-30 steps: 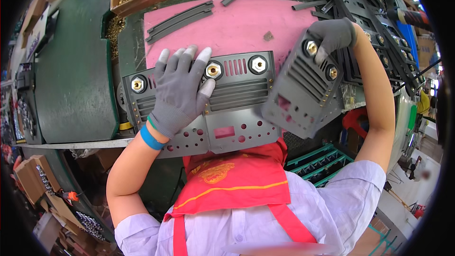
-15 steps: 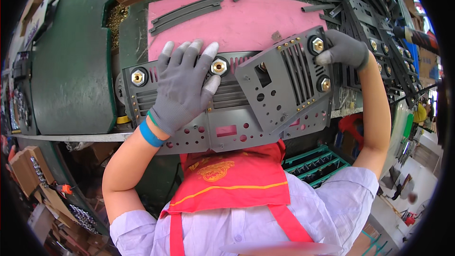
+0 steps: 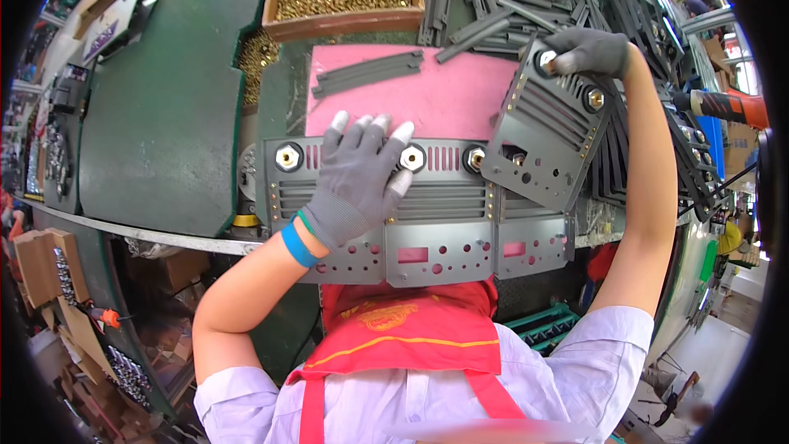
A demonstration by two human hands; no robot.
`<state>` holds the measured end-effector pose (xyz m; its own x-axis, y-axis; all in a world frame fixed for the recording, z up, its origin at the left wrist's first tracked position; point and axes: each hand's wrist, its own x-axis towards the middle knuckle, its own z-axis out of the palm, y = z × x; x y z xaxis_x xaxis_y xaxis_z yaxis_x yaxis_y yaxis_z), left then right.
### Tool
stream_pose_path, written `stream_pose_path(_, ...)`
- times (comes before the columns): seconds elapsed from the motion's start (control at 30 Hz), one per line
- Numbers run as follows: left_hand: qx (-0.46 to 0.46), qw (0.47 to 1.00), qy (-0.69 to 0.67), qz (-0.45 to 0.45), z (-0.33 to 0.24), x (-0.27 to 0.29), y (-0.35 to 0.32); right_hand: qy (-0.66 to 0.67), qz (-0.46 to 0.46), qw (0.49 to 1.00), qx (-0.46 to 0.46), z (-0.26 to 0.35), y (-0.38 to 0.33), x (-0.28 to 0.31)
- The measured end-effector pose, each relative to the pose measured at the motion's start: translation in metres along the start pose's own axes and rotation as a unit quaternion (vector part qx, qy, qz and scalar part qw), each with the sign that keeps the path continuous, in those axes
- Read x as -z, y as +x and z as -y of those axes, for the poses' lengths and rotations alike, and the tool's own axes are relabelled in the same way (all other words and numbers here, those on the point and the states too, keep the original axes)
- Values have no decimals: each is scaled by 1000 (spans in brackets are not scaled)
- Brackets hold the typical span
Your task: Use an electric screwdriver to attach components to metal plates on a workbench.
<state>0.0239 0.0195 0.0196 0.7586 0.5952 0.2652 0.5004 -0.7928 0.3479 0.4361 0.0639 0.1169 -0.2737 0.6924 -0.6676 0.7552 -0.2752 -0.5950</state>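
My left hand (image 3: 357,177), in a grey glove with pale fingertips, lies flat with spread fingers on a row of grey slotted metal panels (image 3: 440,234). These panels carry round holes, small brass studs and large brass nuts in black rings (image 3: 288,157). My right hand (image 3: 593,53), gloved the same way, grips the upper end of another such metal panel (image 3: 546,127) by its nut corner. That panel is tilted, raised over the right end of the row, and hides part of it. Under the row lies a pink sheet (image 3: 460,82).
Two grey strips (image 3: 370,72) rest on the pink sheet. Behind it stands a wooden box (image 3: 345,26) of small brass parts. Loose strips (image 3: 477,33) and stacked panels (image 3: 612,168) crowd the back right. An orange-and-black power tool (image 3: 727,107) is at far right.
My right hand has carried the gripped panel away and to the right, turning it and uncovering more of the row. My left hand stays spread on the panels as the view shifts.
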Motion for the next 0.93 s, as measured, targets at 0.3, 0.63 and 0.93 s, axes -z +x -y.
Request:
stream_pose_path(0.3, 7, 1000, -2, -8, 1, -2, 2, -29, -13, 986, -166, 19, 34, -4)
stream_pose_path(0.63, 10, 1000, -16, -3, -1, 1, -1, -202, -496, 820, -203, -92, 89, 101)
stream_pose_path(0.93, 20, 999, -11, 23, -1, 6, 3, -157, -470, 833, -248, -168, 146, 139)
